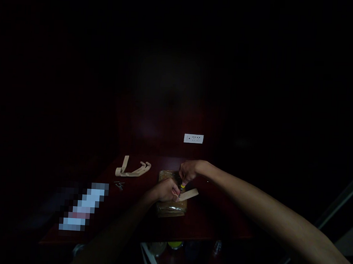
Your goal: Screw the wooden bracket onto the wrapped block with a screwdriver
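A brown package wrapped in shiny clear film [172, 207] lies on the dark red table [147, 225]. Over it, my left hand [167, 189] has its fingers closed on a pale wooden piece [190, 194], whose flat end sticks out to the right. My right hand [188, 170] is closed just above, around a small tool with a yellow part [182, 185], likely a screwdriver. The tool points down at the wooden piece beside my left fingertips; its tip is too small to make out.
Curved pale wooden parts [132, 174] lie at the back left, with several screws [120, 185] in front of them. A pixelated bright object [85, 206] is at the left. A white socket panel [193, 138] is on the wall.
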Tool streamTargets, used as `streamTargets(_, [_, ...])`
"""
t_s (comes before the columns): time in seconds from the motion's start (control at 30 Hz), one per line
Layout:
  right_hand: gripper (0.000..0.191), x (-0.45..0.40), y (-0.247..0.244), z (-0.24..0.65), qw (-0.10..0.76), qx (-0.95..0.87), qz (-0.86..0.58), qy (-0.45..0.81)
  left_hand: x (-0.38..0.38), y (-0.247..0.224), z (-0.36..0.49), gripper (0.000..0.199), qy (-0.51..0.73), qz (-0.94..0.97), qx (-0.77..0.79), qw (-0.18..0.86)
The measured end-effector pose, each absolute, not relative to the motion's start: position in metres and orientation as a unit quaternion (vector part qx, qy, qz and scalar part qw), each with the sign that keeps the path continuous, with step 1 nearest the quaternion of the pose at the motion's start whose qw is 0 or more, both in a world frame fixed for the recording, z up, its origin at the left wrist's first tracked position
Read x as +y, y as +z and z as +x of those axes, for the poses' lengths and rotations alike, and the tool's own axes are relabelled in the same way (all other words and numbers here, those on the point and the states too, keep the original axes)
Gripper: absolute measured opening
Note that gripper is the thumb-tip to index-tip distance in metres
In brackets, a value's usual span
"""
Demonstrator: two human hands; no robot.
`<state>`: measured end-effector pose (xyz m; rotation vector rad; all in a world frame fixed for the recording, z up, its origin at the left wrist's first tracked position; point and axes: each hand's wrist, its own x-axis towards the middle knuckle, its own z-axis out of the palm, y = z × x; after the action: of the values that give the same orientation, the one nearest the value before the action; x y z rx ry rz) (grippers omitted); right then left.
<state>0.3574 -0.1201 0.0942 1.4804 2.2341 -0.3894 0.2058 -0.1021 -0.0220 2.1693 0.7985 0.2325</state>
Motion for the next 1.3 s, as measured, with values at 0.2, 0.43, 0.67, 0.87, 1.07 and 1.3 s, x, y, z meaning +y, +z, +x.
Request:
streamTargets(0.2, [0.033, -0.128, 0.090, 0.364, 0.173, 0.826, 0.521, -0.125, -0.097, -0.030, 0.209, 0.032, 0.100, 0.846, 0.310, 0.423])
streamTargets(0.43, [0.042, -0.126, 0.090, 0.354, 0.237, 0.794, 0.546, -0.120, -0.098, -0.030, 0.208, 0.031, 0.101, 0.842, 0.316, 0.426])
streamTargets(0.67, [0.047, -0.111, 0.089, 0.349, 0.267, 0.778, 0.549, -0.146, -0.102, -0.024, 0.208, 0.024, 0.097, 0.844, 0.314, 0.425])
streamTargets(0.87, [0.045, -0.106, 0.086, 0.355, 0.236, 0.792, 0.538, -0.167, -0.101, -0.027, 0.209, 0.028, 0.105, 0.839, 0.331, 0.420])
streamTargets(1.07, [0.046, -0.106, 0.083, 0.360, 0.224, 0.782, 0.554, -0.177, -0.102, -0.025, 0.208, 0.029, 0.106, 0.841, 0.335, 0.413])
streamTargets(1.3, [0.030, -0.117, 0.082, 0.375, 0.124, 0.732, 0.601, -0.294, -0.106, -0.020, 0.206, 0.034, 0.106, 0.847, 0.332, 0.401])
